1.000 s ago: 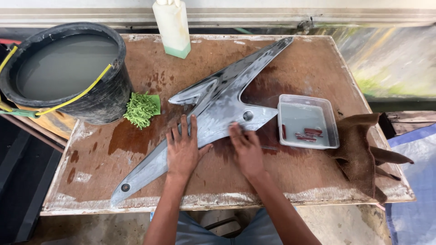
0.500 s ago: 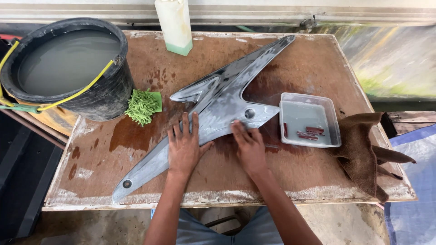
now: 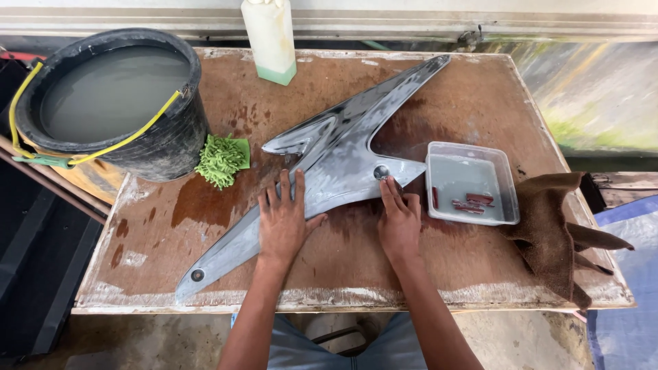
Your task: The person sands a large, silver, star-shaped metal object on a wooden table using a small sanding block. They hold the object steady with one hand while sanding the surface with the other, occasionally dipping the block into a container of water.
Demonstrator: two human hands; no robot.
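Pressing flat on the grey panel (image 3: 329,164), the left hand (image 3: 284,219) lies palm down with its fingers spread and pointing away from the person, the thumb angled out to the right; its grip is open, nothing clasped. The right hand (image 3: 399,220) rests just to the right, fingers held together and extended, the fingertips (image 3: 388,186) touching the panel just below a small round hole near its lower right point; this grip is open too, simply laid on the surface. Both forearms reach up from the bottom edge of the view, nearly parallel.

The panel is a long, thin, pointed piece of grey bodywork, shaped like a swept arrow with a notch cut into its right side. It lies diagonally across the wet brown bench (image 3: 480,103), from the near left corner to the far right. Its surface looks dull and wet, with pale streaks.

Around it: a black bucket (image 3: 171,137) of cloudy water at the far left, a green scrub pad (image 3: 221,161) beside it, a pale bottle (image 3: 271,38) at the far edge, a clear tray (image 3: 507,205) of water to the right, and a brown cloth (image 3: 548,233) over the bench's right edge.
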